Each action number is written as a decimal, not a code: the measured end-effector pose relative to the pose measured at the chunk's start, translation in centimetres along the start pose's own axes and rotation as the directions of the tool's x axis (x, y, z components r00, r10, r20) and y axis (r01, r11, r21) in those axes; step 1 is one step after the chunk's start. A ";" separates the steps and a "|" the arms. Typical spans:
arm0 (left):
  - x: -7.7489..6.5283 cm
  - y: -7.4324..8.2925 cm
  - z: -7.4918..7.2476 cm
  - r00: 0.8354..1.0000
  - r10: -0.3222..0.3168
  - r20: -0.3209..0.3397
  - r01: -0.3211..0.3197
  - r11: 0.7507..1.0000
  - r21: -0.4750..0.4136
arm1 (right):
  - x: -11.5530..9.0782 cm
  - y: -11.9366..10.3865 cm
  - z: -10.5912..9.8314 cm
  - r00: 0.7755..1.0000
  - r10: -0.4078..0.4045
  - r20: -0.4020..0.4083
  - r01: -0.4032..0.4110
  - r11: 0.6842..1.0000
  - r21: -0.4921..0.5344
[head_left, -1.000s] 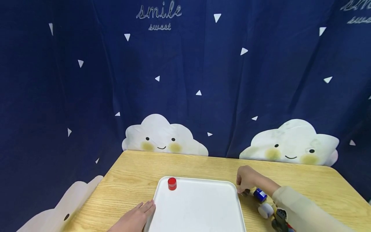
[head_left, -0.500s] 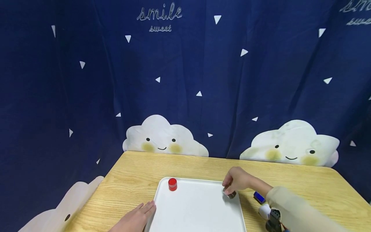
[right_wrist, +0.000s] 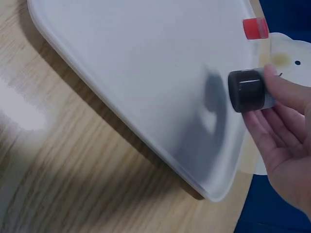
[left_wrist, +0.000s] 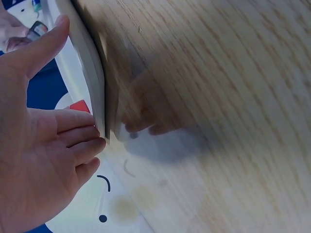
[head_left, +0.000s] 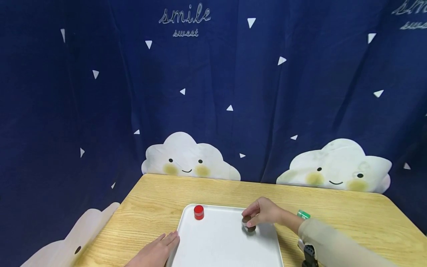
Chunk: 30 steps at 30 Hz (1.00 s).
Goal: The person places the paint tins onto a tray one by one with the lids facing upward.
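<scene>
In my right hand (head_left: 265, 212) is a small dark brown jar (right_wrist: 247, 91), pinched between thumb and fingers. It hangs tilted over the right half of a white tray (head_left: 227, 243), and a shadow falls on the tray beneath. Whether it touches the tray I cannot tell. A small red jar (head_left: 198, 212) stands upright in the tray's back left corner. My left hand (head_left: 156, 250) lies at the tray's left edge; in the left wrist view its straight fingers (left_wrist: 80, 141) touch the tray's outer side and hold nothing.
Right of the tray, a green-topped jar (head_left: 303, 214) shows behind my right forearm, and a white item (head_left: 301, 244) is partly hidden by the sleeve. A black device (head_left: 309, 256) sits at that sleeve. Behind the wooden table (head_left: 153, 200) hangs a dark blue curtain (head_left: 207, 74).
My right hand has carried the brown jar leftward from the table beside the tray to over the tray. The left hand and red jar stay put.
</scene>
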<state>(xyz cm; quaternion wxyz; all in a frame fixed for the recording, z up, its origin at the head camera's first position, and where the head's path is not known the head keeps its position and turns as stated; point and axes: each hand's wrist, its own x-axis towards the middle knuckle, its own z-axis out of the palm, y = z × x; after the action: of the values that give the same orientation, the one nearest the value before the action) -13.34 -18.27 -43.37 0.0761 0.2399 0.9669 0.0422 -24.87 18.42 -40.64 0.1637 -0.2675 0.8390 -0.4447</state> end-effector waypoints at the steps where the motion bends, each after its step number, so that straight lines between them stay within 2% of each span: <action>1: 0.0 0.0 0.0 1.000 -0.001 -0.002 0.001 1.000 0.001 | 0.1 0.1 0.2 1.000 0.006 -0.005 -0.006 1.000 0.022; 7: -0.1 0.1 0.0 1.000 -0.013 -0.004 0.013 1.000 -0.005 | 0.8 0.5 1.2 0.998 0.062 -0.024 -0.057 0.983 0.174; 11: 0.0 0.0 0.1 1.000 -0.009 -0.005 0.009 1.000 0.005 | 1.2 0.7 2.0 0.996 0.082 -0.026 -0.074 0.971 0.227; 14: 0.0 0.0 0.0 1.000 -0.007 0.001 0.007 1.000 0.014 | 1.5 0.4 2.7 0.996 0.085 -0.025 -0.077 0.971 0.228; 22: 0.3 0.0 -0.2 0.997 -0.054 0.064 0.056 0.998 -0.027 | 3.3 -0.3 3.8 0.997 0.066 -0.051 -0.056 0.985 0.163; 30: 0.4 0.0 0.2 0.999 -0.041 0.033 0.041 0.999 -0.009 | 5.4 -0.8 5.2 0.994 0.065 -0.093 -0.052 0.989 0.139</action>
<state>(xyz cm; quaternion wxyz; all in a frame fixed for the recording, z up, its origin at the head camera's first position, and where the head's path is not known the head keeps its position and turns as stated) -13.64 -18.04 -43.61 0.0939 0.2202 0.9700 0.0413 -26.31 11.39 -43.02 0.1538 -0.2091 0.8209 -0.5086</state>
